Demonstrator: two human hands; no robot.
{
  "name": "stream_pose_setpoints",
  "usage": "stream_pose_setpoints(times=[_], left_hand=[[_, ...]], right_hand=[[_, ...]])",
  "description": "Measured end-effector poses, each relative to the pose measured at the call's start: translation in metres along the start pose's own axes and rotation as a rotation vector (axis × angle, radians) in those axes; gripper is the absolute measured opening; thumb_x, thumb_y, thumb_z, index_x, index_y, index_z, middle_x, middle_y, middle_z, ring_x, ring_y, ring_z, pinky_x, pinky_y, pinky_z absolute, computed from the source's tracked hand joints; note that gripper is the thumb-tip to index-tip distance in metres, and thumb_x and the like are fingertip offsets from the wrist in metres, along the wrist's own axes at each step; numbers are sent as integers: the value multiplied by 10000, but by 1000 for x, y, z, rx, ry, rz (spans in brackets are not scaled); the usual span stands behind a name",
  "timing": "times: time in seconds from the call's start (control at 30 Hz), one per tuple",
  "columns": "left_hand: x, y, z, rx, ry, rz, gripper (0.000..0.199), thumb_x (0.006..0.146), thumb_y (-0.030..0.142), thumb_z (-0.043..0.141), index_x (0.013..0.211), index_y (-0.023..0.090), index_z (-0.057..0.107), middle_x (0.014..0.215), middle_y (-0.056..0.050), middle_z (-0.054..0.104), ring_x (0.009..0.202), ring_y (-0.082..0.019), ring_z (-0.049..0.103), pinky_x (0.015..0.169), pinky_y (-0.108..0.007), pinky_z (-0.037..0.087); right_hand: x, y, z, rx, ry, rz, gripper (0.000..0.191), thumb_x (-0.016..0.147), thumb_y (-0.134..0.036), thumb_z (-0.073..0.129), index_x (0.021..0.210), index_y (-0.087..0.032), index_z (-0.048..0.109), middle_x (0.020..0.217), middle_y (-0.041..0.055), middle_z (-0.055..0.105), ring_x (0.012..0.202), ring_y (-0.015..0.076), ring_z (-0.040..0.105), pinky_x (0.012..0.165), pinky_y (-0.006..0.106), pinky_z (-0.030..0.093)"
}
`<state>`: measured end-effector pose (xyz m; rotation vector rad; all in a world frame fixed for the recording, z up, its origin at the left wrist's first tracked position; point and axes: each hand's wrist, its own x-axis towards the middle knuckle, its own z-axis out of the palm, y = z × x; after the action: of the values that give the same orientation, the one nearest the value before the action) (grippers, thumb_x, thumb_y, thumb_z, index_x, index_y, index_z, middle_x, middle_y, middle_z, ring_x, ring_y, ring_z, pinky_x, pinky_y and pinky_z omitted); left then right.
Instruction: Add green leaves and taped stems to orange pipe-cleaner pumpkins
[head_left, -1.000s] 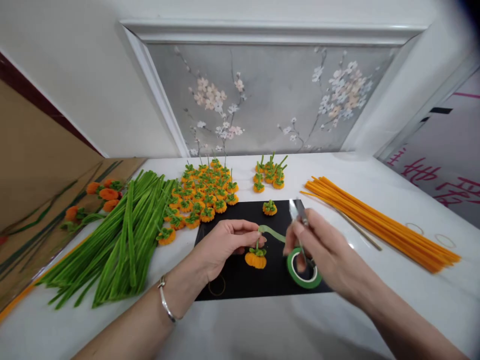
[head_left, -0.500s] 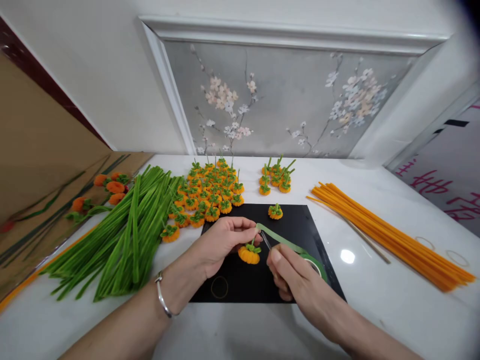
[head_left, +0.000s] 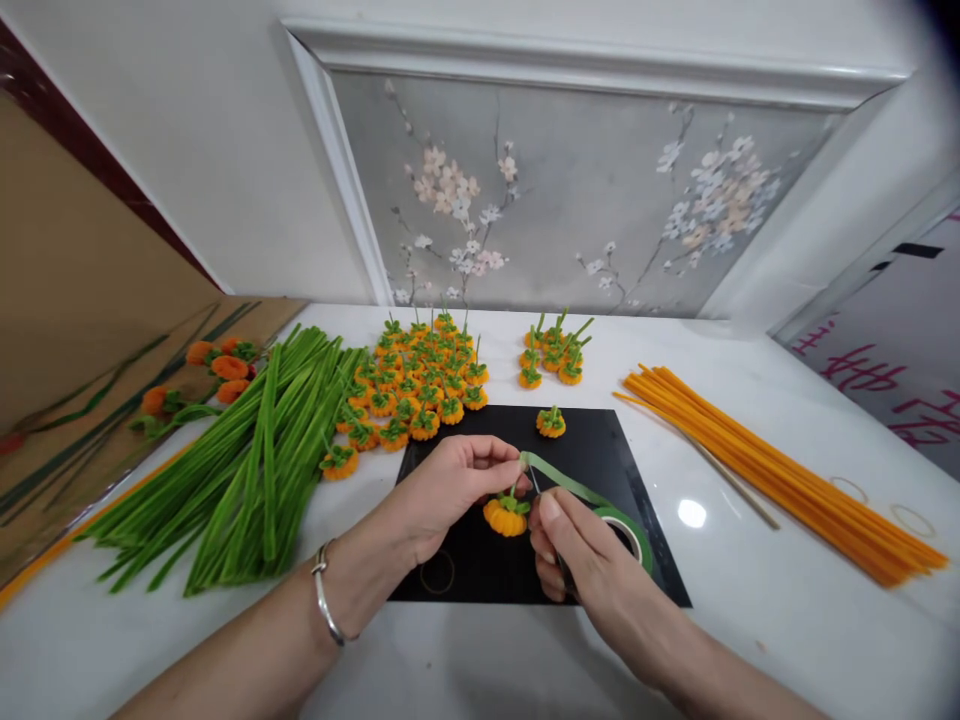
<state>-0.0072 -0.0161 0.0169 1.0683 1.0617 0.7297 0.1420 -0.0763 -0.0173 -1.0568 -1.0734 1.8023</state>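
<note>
My left hand (head_left: 465, 480) is closed, pinching the upright stem of a small orange pipe-cleaner pumpkin (head_left: 505, 516) with green leaves on top. The pumpkin hangs below my fingers over the black mat (head_left: 465, 575). A strip of pale green floral tape (head_left: 562, 480) reaches the stem at my fingertips and runs down right to its roll (head_left: 630, 535), which lies partly behind my right hand. My right hand (head_left: 574, 545) is closed around what look like scissors (head_left: 535, 478). Their thin metal tip points up at the tape by the stem; the handles are mostly hidden.
Finished pumpkins (head_left: 420, 380) crowd the table behind my left hand, and a smaller group (head_left: 553, 350) stands further right. One pumpkin (head_left: 551, 422) sits on the mat. Green pipe cleaners (head_left: 247, 460) lie left, orange ones (head_left: 780, 470) right. Orange flowers (head_left: 229, 368) lie far left.
My left hand and the pumpkin have shifted slightly right. The scissors' tip has come up closer to the tape at the stem. More of the tape roll now shows.
</note>
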Motion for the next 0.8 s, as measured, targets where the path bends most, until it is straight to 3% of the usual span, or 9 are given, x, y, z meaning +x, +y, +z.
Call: stream_pose_setpoints(times=[0.6, 0.7, 0.8], left_hand=[[-2, -4, 4, -30, -23, -21, 132, 701, 220, 700, 711, 114, 622, 670, -13, 634, 639, -88, 545, 650, -215, 397], [0, -4, 2, -51, 15, -40, 131, 691, 207, 712, 731, 117, 625, 680, -24, 647, 664, -100, 572, 663, -219, 406], [1, -5, 1, -50, 42, -46, 131, 697, 213, 716, 735, 119, 633, 690, -39, 659, 667, -106, 578, 668, -229, 416]], right_hand=[[9, 6, 2, 7, 94, -68, 416, 848, -607, 438, 722, -219, 361, 600, -83, 274, 458, 67, 205, 414, 207, 200], [6, -14, -13, -198, 207, -134, 412, 874, -600, 367, 764, -208, 429, 621, -48, 377, 474, 89, 331, 426, 223, 279], [6, -36, -47, -722, 433, -335, 371, 903, -504, 360, 927, -191, 560, 711, 24, 530, 632, 168, 523, 578, 289, 416]])
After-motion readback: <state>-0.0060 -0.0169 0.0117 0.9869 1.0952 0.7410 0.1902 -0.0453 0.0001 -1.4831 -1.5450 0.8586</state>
